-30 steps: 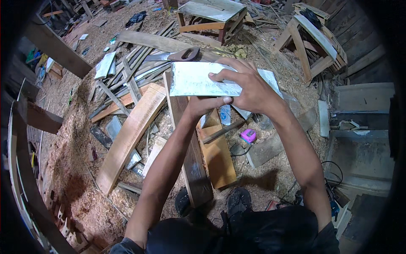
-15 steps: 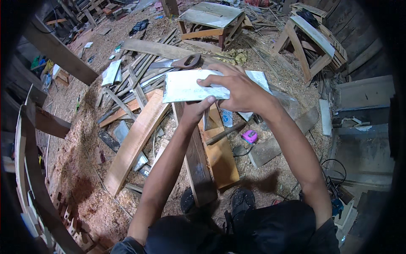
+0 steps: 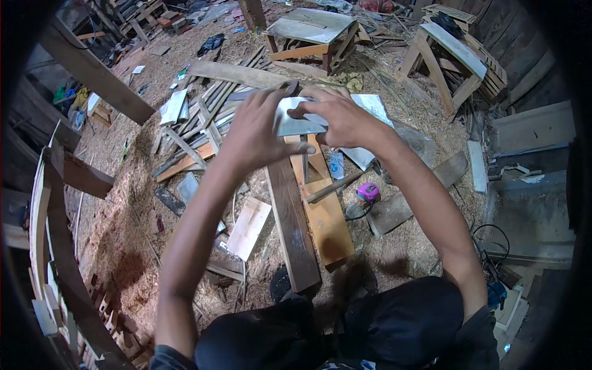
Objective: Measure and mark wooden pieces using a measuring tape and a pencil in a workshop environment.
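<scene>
A short white panel [image 3: 299, 125] is held up in front of me between both hands, above the planks. My right hand [image 3: 348, 117] grips its right end, the thumb on the near face and the fingers behind. Over the left part lies my left hand [image 3: 253, 126], its fingers reaching across the far edge and its thumb stretched out below the near edge. That hand hides the panel's left end. Under the hands lie a dark brown plank [image 3: 293, 231] and an orange-brown board [image 3: 333, 237]. Just behind the panel shows a handsaw [image 3: 243, 95], partly covered by my left hand.
A pink tape measure [image 3: 368, 192] lies right of the boards, near a weathered plank [image 3: 394, 213]. Another white panel [image 3: 373, 111] rests behind my right hand. Low wooden tables [image 3: 311, 26] stand at the back. Wood shavings [image 3: 129, 246] cover the floor.
My left hand has shifted from below the panel's near edge to lie over its left part. The left forearm has swung left, and the light plank there no longer shows.
</scene>
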`<act>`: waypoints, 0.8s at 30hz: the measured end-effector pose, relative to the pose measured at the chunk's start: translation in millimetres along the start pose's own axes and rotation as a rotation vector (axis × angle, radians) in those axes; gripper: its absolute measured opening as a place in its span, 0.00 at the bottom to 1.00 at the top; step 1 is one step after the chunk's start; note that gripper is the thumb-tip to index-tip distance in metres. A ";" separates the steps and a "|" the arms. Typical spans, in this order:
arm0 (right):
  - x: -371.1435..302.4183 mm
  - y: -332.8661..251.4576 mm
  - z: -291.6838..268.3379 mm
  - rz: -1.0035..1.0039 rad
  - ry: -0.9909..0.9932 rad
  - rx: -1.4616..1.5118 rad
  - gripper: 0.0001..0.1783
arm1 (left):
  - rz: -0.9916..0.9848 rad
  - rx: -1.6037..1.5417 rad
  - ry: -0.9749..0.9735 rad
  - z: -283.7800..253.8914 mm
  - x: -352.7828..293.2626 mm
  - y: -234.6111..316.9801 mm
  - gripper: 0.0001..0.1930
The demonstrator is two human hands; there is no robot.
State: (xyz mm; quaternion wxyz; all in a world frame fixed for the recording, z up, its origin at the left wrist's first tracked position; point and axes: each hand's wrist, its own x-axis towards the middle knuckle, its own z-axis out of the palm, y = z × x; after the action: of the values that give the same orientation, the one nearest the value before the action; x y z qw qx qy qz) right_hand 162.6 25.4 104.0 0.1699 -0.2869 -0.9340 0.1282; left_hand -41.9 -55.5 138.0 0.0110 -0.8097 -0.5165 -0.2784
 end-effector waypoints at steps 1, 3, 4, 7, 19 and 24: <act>3.0 -2.4 0.3 0.010 -0.011 0.017 0.33 | 0.017 0.034 -0.110 10.2 12.5 -16.5 0.51; -1.4 1.9 8.8 0.008 0.020 -0.025 0.33 | 0.084 0.125 -0.325 31.2 36.2 -31.6 0.56; -2.6 -0.2 8.7 0.003 0.052 -0.060 0.33 | 0.086 0.128 -0.325 32.6 43.2 -34.2 0.56; -0.4 2.9 1.0 0.014 0.005 -0.017 0.32 | -0.051 -0.146 -0.614 37.2 57.8 -40.9 0.61; -8.6 7.7 5.2 -0.043 0.081 0.122 0.31 | 0.026 -0.044 -0.559 36.5 58.8 -35.7 0.48; -6.0 9.6 9.2 -0.016 0.054 0.108 0.34 | -0.029 0.067 -0.680 25.1 62.7 -25.4 0.50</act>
State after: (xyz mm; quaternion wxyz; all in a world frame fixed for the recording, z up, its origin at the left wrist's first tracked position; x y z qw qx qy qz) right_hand 168.4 28.3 90.9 0.2114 -0.2733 -0.9230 0.1695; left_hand -32.8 16.0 138.9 -0.1395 -0.8478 -0.5110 0.0246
